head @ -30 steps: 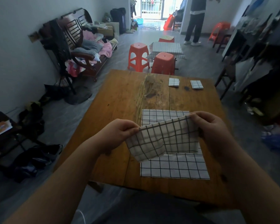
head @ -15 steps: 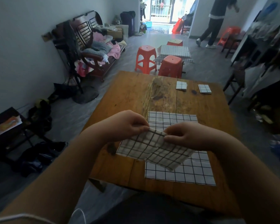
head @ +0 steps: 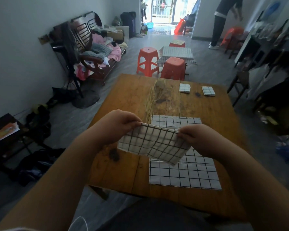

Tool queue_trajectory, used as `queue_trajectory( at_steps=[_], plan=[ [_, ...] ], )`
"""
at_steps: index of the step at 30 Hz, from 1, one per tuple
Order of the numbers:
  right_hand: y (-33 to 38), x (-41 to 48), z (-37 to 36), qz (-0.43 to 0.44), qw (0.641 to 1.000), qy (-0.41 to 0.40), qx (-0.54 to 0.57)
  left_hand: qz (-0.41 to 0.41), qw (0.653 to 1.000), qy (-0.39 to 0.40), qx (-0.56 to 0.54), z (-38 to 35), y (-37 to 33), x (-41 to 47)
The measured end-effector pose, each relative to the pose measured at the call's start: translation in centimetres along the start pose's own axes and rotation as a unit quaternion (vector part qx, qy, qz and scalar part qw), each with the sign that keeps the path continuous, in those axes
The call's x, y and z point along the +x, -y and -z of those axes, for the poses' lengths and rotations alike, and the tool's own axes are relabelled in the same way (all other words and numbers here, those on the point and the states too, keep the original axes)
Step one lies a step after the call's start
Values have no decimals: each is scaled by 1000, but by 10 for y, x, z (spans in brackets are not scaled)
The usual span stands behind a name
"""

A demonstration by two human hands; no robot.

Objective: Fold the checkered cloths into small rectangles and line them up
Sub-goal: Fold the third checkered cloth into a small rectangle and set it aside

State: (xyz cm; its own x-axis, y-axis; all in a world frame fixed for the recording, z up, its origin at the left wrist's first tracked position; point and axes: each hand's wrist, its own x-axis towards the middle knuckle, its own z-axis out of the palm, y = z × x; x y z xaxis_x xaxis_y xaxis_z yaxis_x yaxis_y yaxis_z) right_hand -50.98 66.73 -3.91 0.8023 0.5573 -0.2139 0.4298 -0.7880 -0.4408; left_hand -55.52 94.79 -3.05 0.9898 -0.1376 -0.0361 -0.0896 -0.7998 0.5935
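A white checkered cloth (head: 153,144), folded over, hangs in the air above the wooden table (head: 132,100). My left hand (head: 118,125) pinches its top left corner and my right hand (head: 195,137) pinches its top right corner. Under it a larger checkered cloth (head: 185,172) lies flat on the table near me. Two small folded checkered rectangles (head: 184,88) (head: 208,91) lie side by side near the table's far edge.
Two orange stools (head: 173,68) and a low table with a checkered cover (head: 176,53) stand beyond the table. A wooden bench piled with clothes (head: 97,47) is at the left wall. A person (head: 223,20) stands at the far right. Dark furniture lines the right side.
My hands came together over the cloth, folding it, then spread apart again along its top edge. The held cloth now hangs lower and more to the left.
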Motion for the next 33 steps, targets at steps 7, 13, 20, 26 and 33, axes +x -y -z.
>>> queue_trajectory(
  at_steps=[7, 13, 20, 26, 33],
  plan=[
    [-14, -13, 2, -13, 1000, -20, -2, 9, 999, 31, 26, -4, 1, -2],
    [2, -20, 3, 7, 998, 3, -58, 24, 987, 160, 3, -20, -26, 3],
    [4, -27, 5, 5, 997, -3, -83, -75, 971, 195, 116, -50, -66, 20],
    [-18, -36, 11, -20, 997, -24, -68, -27, 978, 173, 117, -39, -35, 13],
    [-24, -35, 11, -43, 997, -33, -54, 38, 988, 127, 74, -28, -2, -4]
  ],
)
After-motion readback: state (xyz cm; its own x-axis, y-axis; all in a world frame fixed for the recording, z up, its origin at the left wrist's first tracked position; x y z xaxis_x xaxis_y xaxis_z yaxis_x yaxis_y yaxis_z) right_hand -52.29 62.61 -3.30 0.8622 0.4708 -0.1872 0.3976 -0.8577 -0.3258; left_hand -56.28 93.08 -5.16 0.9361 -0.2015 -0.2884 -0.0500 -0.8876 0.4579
